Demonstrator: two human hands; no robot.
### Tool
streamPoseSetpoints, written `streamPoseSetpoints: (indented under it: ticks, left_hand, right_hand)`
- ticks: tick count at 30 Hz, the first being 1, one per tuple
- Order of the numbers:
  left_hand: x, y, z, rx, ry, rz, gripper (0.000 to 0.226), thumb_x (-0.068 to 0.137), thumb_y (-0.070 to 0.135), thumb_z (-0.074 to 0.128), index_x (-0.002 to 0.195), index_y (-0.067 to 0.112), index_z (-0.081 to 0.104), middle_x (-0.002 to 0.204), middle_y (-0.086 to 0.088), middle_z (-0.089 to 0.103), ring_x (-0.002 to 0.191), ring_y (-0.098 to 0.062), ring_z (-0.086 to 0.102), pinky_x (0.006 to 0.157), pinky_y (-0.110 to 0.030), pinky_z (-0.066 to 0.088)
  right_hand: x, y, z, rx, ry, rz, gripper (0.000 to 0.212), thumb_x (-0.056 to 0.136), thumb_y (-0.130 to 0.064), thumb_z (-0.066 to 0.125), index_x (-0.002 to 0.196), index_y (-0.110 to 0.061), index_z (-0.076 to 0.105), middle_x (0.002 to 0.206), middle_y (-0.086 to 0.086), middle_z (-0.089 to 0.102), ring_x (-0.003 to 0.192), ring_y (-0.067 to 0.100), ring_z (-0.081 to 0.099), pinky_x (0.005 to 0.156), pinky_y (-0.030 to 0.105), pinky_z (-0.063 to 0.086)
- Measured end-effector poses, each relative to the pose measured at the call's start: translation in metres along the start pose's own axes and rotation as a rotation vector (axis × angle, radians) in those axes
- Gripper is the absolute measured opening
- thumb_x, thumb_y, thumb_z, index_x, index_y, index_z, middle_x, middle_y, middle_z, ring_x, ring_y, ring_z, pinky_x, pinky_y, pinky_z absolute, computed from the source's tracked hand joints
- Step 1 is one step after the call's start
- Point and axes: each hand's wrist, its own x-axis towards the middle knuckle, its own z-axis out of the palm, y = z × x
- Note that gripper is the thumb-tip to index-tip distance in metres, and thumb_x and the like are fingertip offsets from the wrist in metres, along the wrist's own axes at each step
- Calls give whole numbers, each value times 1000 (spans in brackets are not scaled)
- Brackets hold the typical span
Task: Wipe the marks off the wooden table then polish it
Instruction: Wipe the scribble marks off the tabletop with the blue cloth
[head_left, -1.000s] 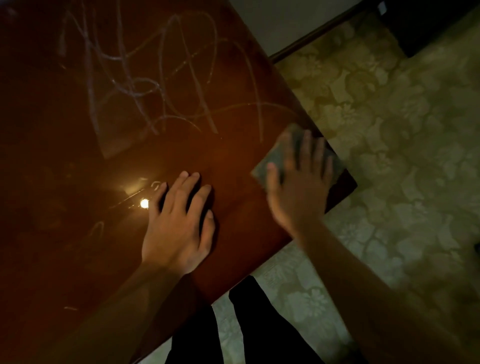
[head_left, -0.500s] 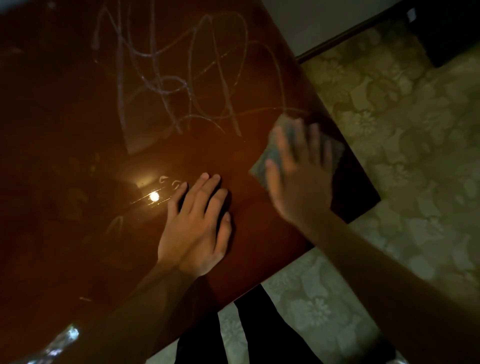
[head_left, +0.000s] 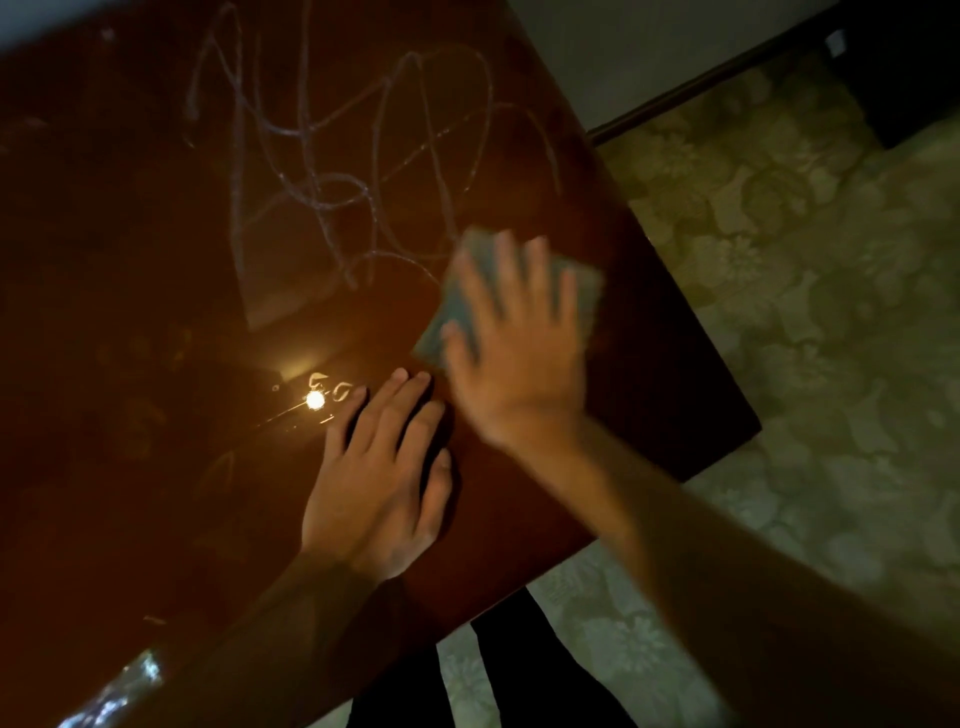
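A glossy dark reddish wooden table (head_left: 130, 312) fills the left and middle of the view. White scribbled marks (head_left: 337, 171) loop across its far half. My right hand (head_left: 519, 343) lies flat with straight, spread fingers on a grey-green cloth (head_left: 584, 291), pressing it onto the table just right of the lowest scribbles. The hand is motion-blurred and hides most of the cloth. Near the front of the table, my left hand (head_left: 379, 478) rests palm down with its fingers straight and together.
A bright lamp reflection (head_left: 314, 400) shines on the table left of my left hand. The table's right corner (head_left: 748, 426) juts over a pale green floral floor (head_left: 831, 364). My dark trouser legs (head_left: 519, 675) stand at the front edge. A wall and dark skirting (head_left: 675, 98) run behind.
My right hand has slid the cloth leftward from the table's right edge toward the scribbles and my left hand. The left hand has stayed flat in place. The view has shifted slightly.
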Motion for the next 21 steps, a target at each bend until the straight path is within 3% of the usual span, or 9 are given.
streamPoseSetpoints:
  ticks: [2,5,9,12,17,21]
  left_hand:
    - [-1,0,0,-13,6,-25,44,99,34,40,128,3,50,138,-19,51,136,-32,40,118,-49,23]
    - [-1,0,0,-12,20,-40,41,98,33,42,125,4,52,137,-19,49,137,-34,36,115,-50,25]
    - [0,-1,2,-37,30,-39,40,98,34,44,125,6,52,138,-16,47,140,-31,33,116,-47,23]
    - [0,-2,2,-49,38,-37,39,98,34,46,125,7,51,139,-15,47,141,-30,32,116,-45,21]
    - [-1,0,4,-38,47,-51,41,98,34,43,126,5,50,138,-17,44,136,-33,36,116,-45,23]
    - [0,-1,4,-26,60,-43,39,97,35,46,124,7,50,138,-17,44,138,-33,33,112,-47,26]
  right_hand:
    - [-19,-22,6,10,-83,-167,65,101,-51,8,162,-31,8,172,6,2,157,31,-4,124,50,-9]
    - [7,21,-4,1,-56,-255,64,102,-56,24,161,-31,21,171,6,14,158,30,7,125,49,2]
    - [55,85,-20,-58,19,-2,65,102,-55,28,161,-28,25,169,9,19,156,33,14,124,52,11]
    - [52,59,-17,-26,70,115,65,103,-53,25,161,-24,24,169,12,18,156,36,12,124,57,12]
    - [10,-26,3,-28,-35,-241,66,102,-53,15,162,-28,17,171,8,12,157,33,6,125,54,0]
    - [41,23,-9,-43,-25,-365,66,100,-56,26,160,-29,27,169,8,21,156,33,15,124,54,8]
